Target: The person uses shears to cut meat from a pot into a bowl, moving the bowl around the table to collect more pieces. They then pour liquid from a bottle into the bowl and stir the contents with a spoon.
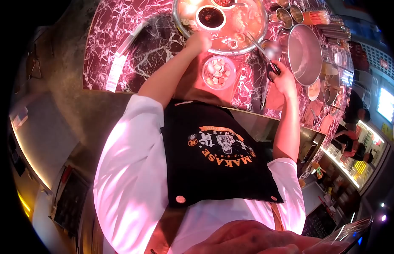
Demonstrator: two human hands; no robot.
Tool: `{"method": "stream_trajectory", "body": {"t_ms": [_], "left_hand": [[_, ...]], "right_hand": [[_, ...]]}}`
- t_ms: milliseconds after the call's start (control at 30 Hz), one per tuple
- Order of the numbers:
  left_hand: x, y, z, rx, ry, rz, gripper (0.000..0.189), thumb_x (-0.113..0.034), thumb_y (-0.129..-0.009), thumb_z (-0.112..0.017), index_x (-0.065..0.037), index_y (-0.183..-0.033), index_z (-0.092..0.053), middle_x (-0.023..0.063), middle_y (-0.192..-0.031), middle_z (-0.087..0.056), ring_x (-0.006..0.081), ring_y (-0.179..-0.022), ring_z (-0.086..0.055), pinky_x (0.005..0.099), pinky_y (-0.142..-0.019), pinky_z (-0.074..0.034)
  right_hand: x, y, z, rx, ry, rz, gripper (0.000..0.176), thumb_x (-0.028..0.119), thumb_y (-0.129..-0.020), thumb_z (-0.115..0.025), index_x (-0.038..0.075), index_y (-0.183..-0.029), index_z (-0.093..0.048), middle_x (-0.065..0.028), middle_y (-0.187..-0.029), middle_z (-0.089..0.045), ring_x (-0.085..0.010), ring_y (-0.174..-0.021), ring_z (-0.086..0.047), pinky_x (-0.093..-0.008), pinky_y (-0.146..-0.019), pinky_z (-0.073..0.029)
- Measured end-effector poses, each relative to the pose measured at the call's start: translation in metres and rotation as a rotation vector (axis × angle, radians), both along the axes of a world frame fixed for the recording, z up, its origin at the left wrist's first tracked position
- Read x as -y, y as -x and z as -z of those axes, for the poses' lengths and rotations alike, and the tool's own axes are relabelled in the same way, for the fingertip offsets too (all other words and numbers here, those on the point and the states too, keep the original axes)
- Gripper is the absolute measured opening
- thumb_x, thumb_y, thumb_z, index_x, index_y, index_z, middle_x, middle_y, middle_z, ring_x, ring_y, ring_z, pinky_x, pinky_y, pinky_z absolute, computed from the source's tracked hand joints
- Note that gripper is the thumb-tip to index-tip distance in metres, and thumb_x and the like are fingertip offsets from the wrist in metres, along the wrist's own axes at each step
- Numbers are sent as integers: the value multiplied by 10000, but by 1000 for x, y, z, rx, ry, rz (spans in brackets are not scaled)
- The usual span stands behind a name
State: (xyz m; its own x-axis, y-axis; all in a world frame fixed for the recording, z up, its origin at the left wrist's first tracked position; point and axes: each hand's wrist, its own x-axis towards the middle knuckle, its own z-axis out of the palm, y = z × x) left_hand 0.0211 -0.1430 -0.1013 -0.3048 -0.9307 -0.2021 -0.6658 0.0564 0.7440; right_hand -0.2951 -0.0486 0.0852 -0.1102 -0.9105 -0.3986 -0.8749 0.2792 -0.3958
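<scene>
My right hand (283, 79) grips the black loop handles of a pair of scissors (261, 50). The blades slant up and left over the edge of a large round metal tray (237, 53) of food. At the tray's near left rim is my left hand (200, 42), fingers closed; whatever they hold is hidden. Within the tray stands a white-rimmed bowl of dark sauce (211, 17), with a smaller bowl of red sauce (224, 2) behind it. Just below the tray, between my arms, sits a clear round bowl of pale cubes (218, 72).
A deep metal pot (305, 55) stands right of my right hand. Metal cups (284, 17) and a holder of sticks (317, 17) are behind it. Everything rests on a marbled table (157, 55), with a long pale strip (116, 72) at left. People (351, 144) are far right.
</scene>
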Motion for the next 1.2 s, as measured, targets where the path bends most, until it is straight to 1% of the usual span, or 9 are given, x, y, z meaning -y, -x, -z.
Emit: {"method": "stream_trajectory", "body": {"t_ms": [133, 233, 367, 400, 567, 800, 1000, 1167, 1200], "left_hand": [[-11, -12, 12, -211, -57, -76, 217, -198, -852, -600, -70, -970, -730, 136, -974, -721, 318, -870, -676, 404, -785, -522], [-33, -23, -20, -265, -176, -250, 258, -255, -864, -545, -133, -979, -742, 151, -1005, -715, 333, -946, -681, 429, -831, -537], [-37, -32, -57, 141, -94, -197, 306, -249, -884, -511, -138, -1069, -727, 135, -1063, -711, 324, -1001, -674, 438, -863, -529], [-35, -30, -61, 240, -117, -135, 318, -251, -888, -502, -138, -1089, -721, 129, -1080, -709, 322, -1017, -671, 443, -867, -528], [-16, -3, -42, 223, -90, -125, 307, -270, -893, -497, -160, -1077, -716, 109, -1074, -710, 326, -1001, -667, 437, -856, -525], [-36, -7, -51, 130, -163, -189, 329, -275, -895, -501, -188, -1128, -716, 117, -1099, -709, 331, -1018, -667, 451, -882, -523], [-64, -42, -60, 132, -162, -315, 319, -274, -900, -492, -181, -1105, -719, 141, -1071, -707, 349, -992, -669, 464, -868, -525], [-61, -57, -73, 246, -155, -222, 310, -252, -877, -505, -173, -1085, -720, 142, -1049, -711, 347, -981, -672, 464, -862, -527], [-59, -56, -75, 275, -183, -187, 308, -245, -868, -510, -171, -1082, -720, 141, -1044, -712, 345, -977, -673, 462, -861, -527]], "right_hand": [[-20, 6, 2, 26, -32, 38, 549, 183, -785, -761, 164, -1311, -604, -171, -1061, -698, -287, -954, -680, -371, -863, -508], [-18, 0, 18, -34, -10, -79, 553, 181, -777, -764, 168, -1306, -606, -172, -1105, -687, -303, -1007, -664, -390, -883, -507], [16, -35, 18, -281, 0, -264, 535, 253, -780, -720, 167, -1291, -587, -179, -1071, -690, -335, -978, -668, -412, -872, -521], [31, -44, 15, -343, -155, -266, 588, 374, -782, -696, 202, -1325, -548, -169, -1206, -656, -335, -1111, -633, -437, -940, -505], [65, -50, 43, -385, -213, -354, 584, 366, -783, -701, 183, -1315, -545, -183, -1188, -650, -347, -1097, -636, -452, -932, -507], [22, -40, 55, -165, 101, -498, 550, 196, -755, -744, 196, -1273, -559, -137, -1040, -625, -345, -1013, -636, -445, -864, -524], [24, -34, 10, -272, 5, -437, 584, 202, -749, -736, 204, -1299, -542, -171, -1109, -631, -356, -1050, -630, -436, -894, -521], [54, -48, 13, -391, -91, -528, 590, 218, -740, -746, 181, -1291, -539, -202, -1137, -623, -368, -1072, -622, -454, -916, -504], [59, -57, 12, -406, -148, -561, 583, 304, -762, -741, 157, -1290, -541, -184, -1153, -626, -358, -1107, -612, -447, -932, -506]]}}
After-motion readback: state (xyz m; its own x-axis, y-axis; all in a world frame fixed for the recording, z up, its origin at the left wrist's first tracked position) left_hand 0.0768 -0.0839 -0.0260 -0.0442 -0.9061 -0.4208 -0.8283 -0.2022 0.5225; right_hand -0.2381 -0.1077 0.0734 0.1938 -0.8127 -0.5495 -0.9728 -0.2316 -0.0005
